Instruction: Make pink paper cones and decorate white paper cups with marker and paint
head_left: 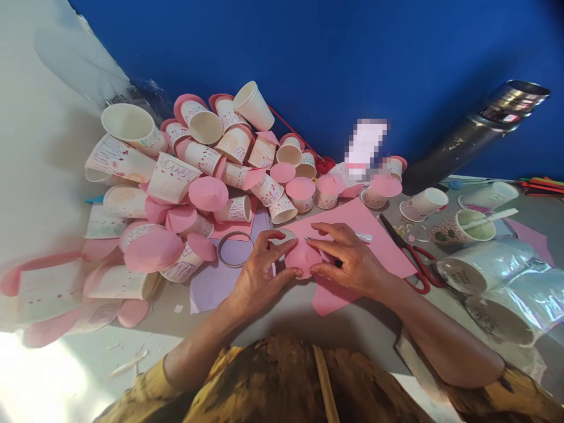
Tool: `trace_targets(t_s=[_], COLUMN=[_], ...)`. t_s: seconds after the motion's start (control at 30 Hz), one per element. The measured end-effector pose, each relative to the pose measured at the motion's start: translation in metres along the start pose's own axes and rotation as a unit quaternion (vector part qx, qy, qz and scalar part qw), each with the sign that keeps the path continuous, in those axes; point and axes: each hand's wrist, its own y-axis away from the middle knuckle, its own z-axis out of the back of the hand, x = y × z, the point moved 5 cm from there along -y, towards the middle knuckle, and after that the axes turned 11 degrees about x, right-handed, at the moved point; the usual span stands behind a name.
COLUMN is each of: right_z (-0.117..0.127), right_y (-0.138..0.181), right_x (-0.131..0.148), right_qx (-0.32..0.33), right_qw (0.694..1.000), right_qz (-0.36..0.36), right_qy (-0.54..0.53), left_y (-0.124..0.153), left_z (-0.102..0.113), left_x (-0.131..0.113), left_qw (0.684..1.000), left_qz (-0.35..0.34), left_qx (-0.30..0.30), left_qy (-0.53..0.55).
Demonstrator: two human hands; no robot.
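A paper cup (284,237) capped with a pink paper circle (303,257) lies on the table in front of me. My left hand (258,273) curls round the cup's left side, thumb and fingers pinching the pink circle's edge. My right hand (350,258) presses the circle from the right, fingers bent over it. Both rest on a pink paper sheet (379,238). A white pen or marker (363,237) lies just behind my right fingers.
A big heap of decorated paper cups (198,170) with pink lids fills the left and back. Red-handled scissors (414,261) lie right of the pink sheet. Bagged stacks of cups (497,282), a metal ring (235,248), a lilac sheet (211,285) and a steel flask (476,135) are nearby.
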Motion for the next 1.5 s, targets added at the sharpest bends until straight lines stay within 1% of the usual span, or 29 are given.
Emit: trace_targets(t_s=[0.13,0.23,0.37,0.5,0.57,0.63,0.73,0.87,0.93,1.03,1.13,1.27,1.4,1.5], right_z=[0.007,0.013,0.018,0.013,0.009,0.006,0.003,-0.001,-0.003,-0.006,-0.011,-0.014,-0.011,-0.012], right_y=[0.003,0.005,0.009,0.019,0.026,0.031,0.035,0.035,0.034,0.033,0.031,0.029,0.029,0.029], right_x=[0.003,0.012,0.030,0.042,0.044,0.043,0.037,0.023,0.017,0.010,0.005,-0.001,-0.001,0.003], right_qx=[-0.024,-0.029,-0.018,-0.007,-0.019,-0.047,-0.093,-0.138,-0.145,-0.134,-0.111,-0.089,-0.099,-0.091], right_qw=[1.000,0.998,0.994,0.992,0.991,0.990,0.989,0.985,0.985,0.986,0.985,0.980,0.980,0.984], right_qz=[0.000,0.009,0.006,-0.011,-0.015,-0.019,-0.044,-0.084,-0.090,-0.096,-0.118,-0.151,-0.141,-0.119], right_qy=[0.015,0.053,0.111,0.129,0.134,0.133,0.110,0.059,0.026,-0.019,-0.054,-0.091,-0.100,-0.094], left_y=[0.010,0.019,0.025,0.028,0.028,0.026,0.018,0.004,0.000,-0.001,0.000,0.003,0.010,0.016], left_z=[0.005,0.004,-0.004,-0.009,-0.009,-0.007,-0.002,0.002,0.002,0.001,-0.001,-0.004,-0.007,-0.007], left_x=[-0.007,-0.012,-0.015,-0.018,-0.021,-0.024,-0.024,-0.018,-0.016,-0.013,-0.011,-0.009,-0.013,-0.017], left_qw=[0.996,0.989,0.978,0.969,0.969,0.971,0.979,0.991,0.992,0.994,0.994,0.994,0.992,0.988], left_qz=[-0.040,-0.069,-0.095,-0.097,-0.089,-0.086,-0.082,-0.071,-0.074,-0.073,-0.072,-0.076,-0.077,-0.074], left_qx=[-0.057,-0.084,-0.085,-0.084,-0.092,-0.103,-0.092,-0.017,0.008,0.021,0.019,-0.004,-0.037,-0.070], left_qy=[-0.060,-0.103,-0.166,-0.210,-0.211,-0.199,-0.160,-0.113,-0.099,-0.085,-0.080,-0.078,-0.091,-0.118])
